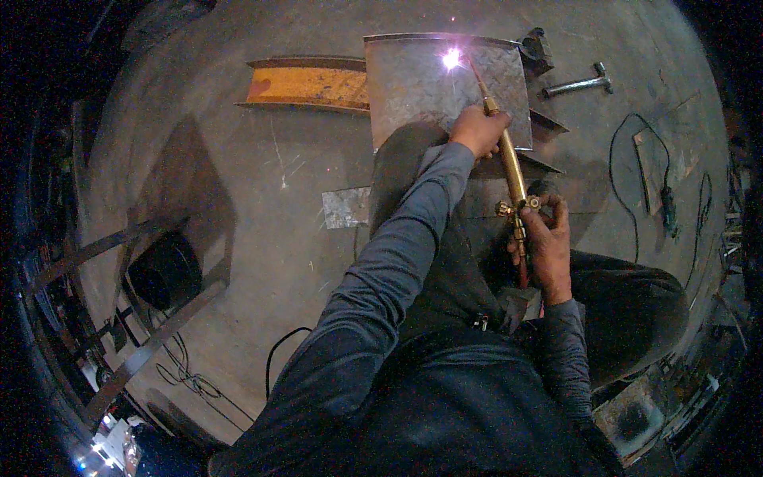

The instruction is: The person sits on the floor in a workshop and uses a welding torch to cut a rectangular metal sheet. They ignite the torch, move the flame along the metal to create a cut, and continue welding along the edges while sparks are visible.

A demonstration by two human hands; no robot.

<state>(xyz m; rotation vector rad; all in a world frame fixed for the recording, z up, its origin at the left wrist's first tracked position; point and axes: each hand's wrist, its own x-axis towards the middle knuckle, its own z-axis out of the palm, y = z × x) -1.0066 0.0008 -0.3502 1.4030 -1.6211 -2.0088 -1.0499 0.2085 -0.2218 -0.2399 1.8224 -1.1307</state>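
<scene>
A brass gas torch point(513, 165) slants across my lap, its thin tip pointing away from me over a grey metal plate point(397, 91). Near the tip a white-violet glare point(451, 58) shines at the plate's far part. My left hand point(479, 131) is closed round the front of the torch, just behind the narrow nozzle tube. Lower down, my right hand point(550, 242) grips the rear of the torch by its valve knobs point(531, 204). Some of its fingers are hidden behind the torch. A reddish hose runs back from the torch's end.
The plate lies over an orange steel beam point(306, 85). To the right are a dark metal block point(538, 52), a hammer point(579, 84) and a black cable point(612, 163). A small metal sheet point(346, 208) lies left of my knee; a black bucket point(164, 270) stands farther left.
</scene>
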